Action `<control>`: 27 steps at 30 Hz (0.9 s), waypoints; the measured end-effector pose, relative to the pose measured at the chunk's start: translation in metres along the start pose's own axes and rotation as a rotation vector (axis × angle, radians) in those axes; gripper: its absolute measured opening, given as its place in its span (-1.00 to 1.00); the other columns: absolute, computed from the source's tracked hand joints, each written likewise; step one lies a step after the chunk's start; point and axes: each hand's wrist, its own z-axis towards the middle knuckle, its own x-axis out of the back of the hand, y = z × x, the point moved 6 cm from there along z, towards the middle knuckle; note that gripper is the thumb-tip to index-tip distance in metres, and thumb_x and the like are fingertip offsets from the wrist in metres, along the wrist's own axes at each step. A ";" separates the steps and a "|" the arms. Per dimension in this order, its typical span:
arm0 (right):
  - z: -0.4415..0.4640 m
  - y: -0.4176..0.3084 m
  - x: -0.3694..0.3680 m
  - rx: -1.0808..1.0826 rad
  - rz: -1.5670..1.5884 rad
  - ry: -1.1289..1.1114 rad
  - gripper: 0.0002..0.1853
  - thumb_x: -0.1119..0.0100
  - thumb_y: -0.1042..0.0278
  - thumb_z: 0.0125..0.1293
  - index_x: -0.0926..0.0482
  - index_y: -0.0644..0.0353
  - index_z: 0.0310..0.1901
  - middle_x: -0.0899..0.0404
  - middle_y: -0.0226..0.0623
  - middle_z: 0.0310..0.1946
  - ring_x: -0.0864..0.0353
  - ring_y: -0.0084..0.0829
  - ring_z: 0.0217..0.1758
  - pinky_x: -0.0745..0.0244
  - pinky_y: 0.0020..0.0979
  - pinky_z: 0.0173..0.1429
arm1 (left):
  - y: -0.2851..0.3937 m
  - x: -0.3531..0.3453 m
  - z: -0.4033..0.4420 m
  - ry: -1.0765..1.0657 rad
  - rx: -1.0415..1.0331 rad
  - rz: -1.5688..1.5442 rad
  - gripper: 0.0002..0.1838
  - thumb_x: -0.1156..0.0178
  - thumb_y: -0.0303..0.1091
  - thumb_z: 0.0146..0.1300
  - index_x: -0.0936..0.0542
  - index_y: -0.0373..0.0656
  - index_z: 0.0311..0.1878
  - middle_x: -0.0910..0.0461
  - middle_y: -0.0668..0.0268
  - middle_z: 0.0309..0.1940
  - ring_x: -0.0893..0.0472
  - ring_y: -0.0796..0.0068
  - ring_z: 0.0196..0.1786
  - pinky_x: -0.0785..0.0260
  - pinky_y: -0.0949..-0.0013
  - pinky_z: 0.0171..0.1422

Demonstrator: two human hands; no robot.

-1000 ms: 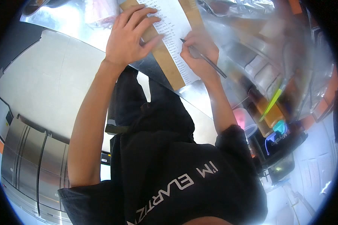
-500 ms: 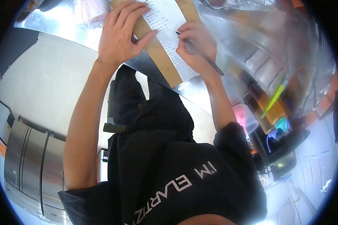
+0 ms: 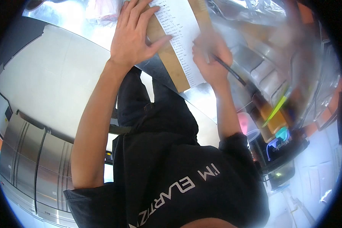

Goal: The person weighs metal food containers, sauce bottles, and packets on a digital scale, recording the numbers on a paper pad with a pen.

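A long strip of white paper (image 3: 180,36) covered with handwritten lines lies on a brown board (image 3: 174,74). My left hand (image 3: 135,40) rests flat with fingers spread over the board's left side, the thumb reaching the paper's edge. At the paper's right edge is my right hand (image 3: 212,59), its fingers blurred and closed around a dark pen (image 3: 231,71). The pen's rear end points down and right; its tip is hidden by the fingers.
A shiny metal table (image 3: 70,24) carries a plastic bag (image 3: 104,9) at upper left. Clear plastic (image 3: 269,72) spreads over the right side. Near my right elbow are a pink-toned cup (image 3: 247,125), a yellow-green stick (image 3: 277,108) and an amber bottle (image 3: 271,119).
My right hand has moved right and toward me, off the middle of the paper, with the pen still in it. The whole view has shifted slightly; my left hand stays on the board.
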 end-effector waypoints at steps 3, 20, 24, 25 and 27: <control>-0.025 0.001 -0.003 -0.007 -0.026 -0.031 -0.75 -0.31 0.74 0.07 -0.61 0.26 -0.21 -0.66 -0.21 -0.19 -0.72 -0.35 -0.10 -0.62 -0.41 0.00 | -0.002 0.000 0.000 0.002 0.003 -0.005 -0.18 -0.53 -0.06 0.04 -0.45 -0.27 0.31 -0.36 -0.12 0.39 -0.23 -0.32 0.54 -0.11 -0.23 0.59; -0.026 -0.003 -0.009 0.084 -0.116 0.011 -0.73 -0.32 0.79 0.05 -0.59 0.21 -0.25 -0.64 -0.25 -0.18 -0.71 -0.44 -0.15 -0.65 -0.50 -0.18 | 0.003 0.002 0.001 0.030 -0.064 0.021 -0.05 -0.60 0.06 -0.05 -0.43 -0.31 0.32 -0.38 -0.14 0.37 -0.30 -0.31 0.48 -0.13 -0.25 0.56; -0.028 0.009 -0.012 0.062 -0.118 0.002 -0.72 -0.36 0.77 0.04 -0.59 0.20 -0.25 -0.66 -0.28 -0.21 -0.71 -0.48 -0.17 -0.65 -0.52 -0.21 | -0.001 -0.004 -0.002 0.077 -0.106 0.000 -0.03 -0.60 0.07 -0.06 -0.42 -0.31 0.33 -0.38 -0.14 0.37 -0.31 -0.33 0.47 -0.13 -0.26 0.55; -0.029 0.012 -0.012 0.071 -0.117 0.012 -0.72 -0.37 0.76 0.04 -0.59 0.20 -0.25 -0.66 -0.29 -0.21 -0.71 -0.49 -0.18 -0.64 -0.53 -0.22 | -0.002 -0.004 -0.001 0.074 -0.106 0.001 -0.03 -0.60 0.08 -0.06 -0.42 -0.31 0.33 -0.38 -0.14 0.37 -0.31 -0.33 0.47 -0.13 -0.26 0.55; -0.032 0.013 -0.013 0.082 -0.119 0.032 -0.72 -0.38 0.74 0.04 -0.59 0.20 -0.25 -0.67 -0.30 -0.22 -0.71 -0.50 -0.21 -0.64 -0.53 -0.23 | -0.001 -0.003 -0.001 0.047 -0.090 0.012 -0.02 -0.59 0.09 -0.05 -0.41 -0.31 0.33 -0.38 -0.14 0.37 -0.31 -0.33 0.47 -0.13 -0.26 0.55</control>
